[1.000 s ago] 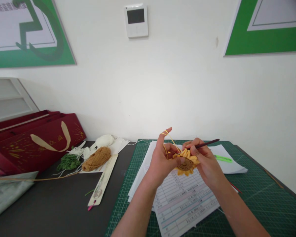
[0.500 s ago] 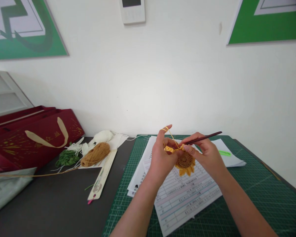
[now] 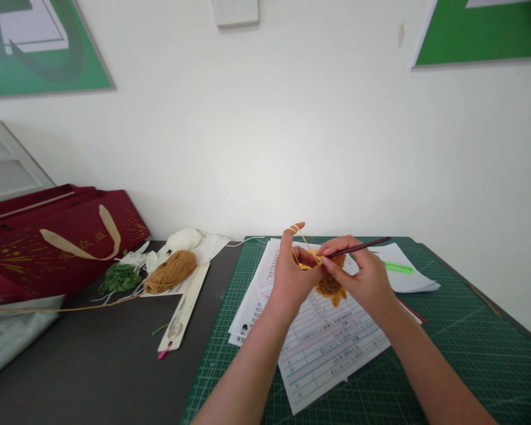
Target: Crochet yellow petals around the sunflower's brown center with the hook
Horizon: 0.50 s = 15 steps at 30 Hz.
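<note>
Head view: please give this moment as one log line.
left hand: grips crochet flower, yellow yarn round raised finger | right hand: holds dark hook | beneath: printed sheets

Red bag (image 3: 71, 233) below green-edged poster (image 3: 44, 50)

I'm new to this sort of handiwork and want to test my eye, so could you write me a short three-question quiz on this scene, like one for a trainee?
1. Fill the gap: a ____ strand loops over a raised finger of the left hand.

2. Multiple choice: what does the right hand hold in its fingers?
A) a gift bag's handle
B) a dark slim rod
C) a bundle of green yarn

3. True or false: the tan yarn lies to the left of the green mat, not on it.

Key: 1. yellow; 2. B; 3. true.
</note>
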Each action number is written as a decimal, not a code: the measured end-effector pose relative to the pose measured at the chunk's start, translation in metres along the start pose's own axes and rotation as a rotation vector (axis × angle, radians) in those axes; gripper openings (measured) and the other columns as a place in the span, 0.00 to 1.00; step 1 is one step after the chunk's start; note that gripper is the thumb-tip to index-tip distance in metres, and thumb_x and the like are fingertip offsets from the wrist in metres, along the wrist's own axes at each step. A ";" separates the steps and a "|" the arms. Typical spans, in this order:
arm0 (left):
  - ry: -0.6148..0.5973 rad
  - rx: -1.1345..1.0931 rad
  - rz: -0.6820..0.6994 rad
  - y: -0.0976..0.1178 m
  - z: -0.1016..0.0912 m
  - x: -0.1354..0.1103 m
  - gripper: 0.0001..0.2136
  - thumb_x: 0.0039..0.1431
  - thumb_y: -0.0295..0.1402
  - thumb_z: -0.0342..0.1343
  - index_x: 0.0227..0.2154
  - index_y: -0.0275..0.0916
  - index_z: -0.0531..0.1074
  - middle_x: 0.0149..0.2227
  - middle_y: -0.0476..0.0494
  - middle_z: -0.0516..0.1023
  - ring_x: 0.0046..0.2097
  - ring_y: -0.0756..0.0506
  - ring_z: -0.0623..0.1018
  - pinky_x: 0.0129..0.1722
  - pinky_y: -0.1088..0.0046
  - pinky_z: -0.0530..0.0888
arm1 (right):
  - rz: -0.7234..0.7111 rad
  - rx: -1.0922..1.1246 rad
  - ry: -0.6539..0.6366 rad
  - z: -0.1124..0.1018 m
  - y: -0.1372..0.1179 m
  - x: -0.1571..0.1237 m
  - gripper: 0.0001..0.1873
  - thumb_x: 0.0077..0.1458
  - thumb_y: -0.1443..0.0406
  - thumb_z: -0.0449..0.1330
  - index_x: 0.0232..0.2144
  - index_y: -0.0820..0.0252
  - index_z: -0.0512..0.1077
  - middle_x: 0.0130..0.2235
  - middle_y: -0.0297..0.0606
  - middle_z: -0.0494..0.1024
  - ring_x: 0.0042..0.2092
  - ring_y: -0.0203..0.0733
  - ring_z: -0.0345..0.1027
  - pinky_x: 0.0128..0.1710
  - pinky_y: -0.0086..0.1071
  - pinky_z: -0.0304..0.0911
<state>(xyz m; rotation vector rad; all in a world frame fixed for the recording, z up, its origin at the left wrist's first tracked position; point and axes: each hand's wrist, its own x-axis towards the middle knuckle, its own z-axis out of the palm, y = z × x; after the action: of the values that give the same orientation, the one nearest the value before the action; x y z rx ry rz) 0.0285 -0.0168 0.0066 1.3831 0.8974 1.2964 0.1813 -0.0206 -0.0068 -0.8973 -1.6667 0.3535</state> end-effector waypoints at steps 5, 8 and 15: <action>0.062 0.086 0.025 -0.003 0.003 0.001 0.36 0.43 0.19 0.59 0.60 0.39 0.63 0.23 0.58 0.65 0.28 0.49 0.67 0.29 0.75 0.65 | -0.030 -0.050 -0.023 0.002 -0.002 0.000 0.07 0.54 0.71 0.65 0.34 0.53 0.74 0.38 0.37 0.79 0.44 0.48 0.72 0.49 0.45 0.62; 0.080 0.101 0.022 -0.002 0.004 0.001 0.36 0.43 0.21 0.61 0.59 0.40 0.64 0.23 0.58 0.66 0.28 0.49 0.68 0.30 0.74 0.66 | 0.045 -0.030 0.007 0.003 0.002 -0.001 0.08 0.54 0.71 0.65 0.34 0.53 0.73 0.36 0.35 0.77 0.40 0.45 0.71 0.45 0.42 0.63; -0.007 -0.032 -0.036 -0.002 0.002 0.001 0.38 0.43 0.25 0.64 0.60 0.41 0.61 0.27 0.54 0.73 0.31 0.47 0.73 0.34 0.72 0.70 | 0.234 0.221 0.016 0.003 0.007 0.000 0.07 0.55 0.66 0.63 0.33 0.54 0.67 0.35 0.33 0.73 0.36 0.39 0.70 0.38 0.34 0.67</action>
<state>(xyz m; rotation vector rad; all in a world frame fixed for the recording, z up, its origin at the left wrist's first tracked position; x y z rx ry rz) 0.0306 -0.0158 0.0052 1.3399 0.8894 1.2729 0.1813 -0.0153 -0.0121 -0.9265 -1.4772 0.6748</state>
